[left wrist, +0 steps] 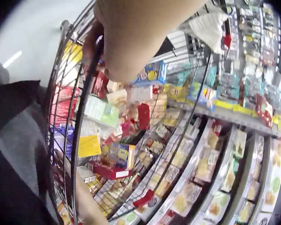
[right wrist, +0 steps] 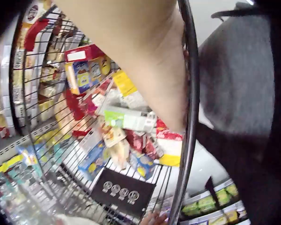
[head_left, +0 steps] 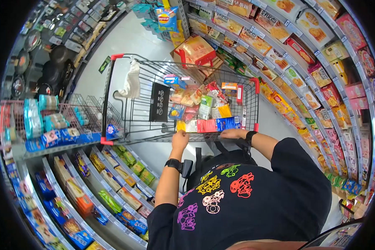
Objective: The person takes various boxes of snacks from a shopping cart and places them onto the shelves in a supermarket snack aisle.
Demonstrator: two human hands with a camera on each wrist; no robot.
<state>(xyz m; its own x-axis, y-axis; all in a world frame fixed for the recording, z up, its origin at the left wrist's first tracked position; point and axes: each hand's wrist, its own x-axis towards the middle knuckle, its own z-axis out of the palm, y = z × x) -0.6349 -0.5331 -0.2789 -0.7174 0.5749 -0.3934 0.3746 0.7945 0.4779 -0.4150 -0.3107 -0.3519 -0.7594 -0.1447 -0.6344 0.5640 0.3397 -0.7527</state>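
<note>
A wire shopping cart (head_left: 131, 62) with red corner caps stands crosswise before me, partly filled with packaged food. Along its near side my left hand (head_left: 180, 139) grips the top rim, fingers bent over the bar beside a yellow package (head_left: 181, 126). Farther along the same rim, my right hand (head_left: 234, 133) holds the bar, close to a blue box (head_left: 226, 124). Between the hands lies a red box (head_left: 206, 125). A green-and-white carton (right wrist: 126, 119) rests amid the heap, with an orange-yellow packet (right wrist: 124, 83) near it. In the right wrist view, the right fingertips are hidden.
Shelves of boxed snacks (head_left: 279, 62) curve along the right. More snack shelves (head_left: 83, 200) stand at lower left, below a wire basket display (head_left: 56, 118). Pans (head_left: 56, 68) hang at far left. A white bag (head_left: 131, 81) hangs at the cart's handle end. Stacked red cartons (head_left: 198, 50) stand beyond the cart.
</note>
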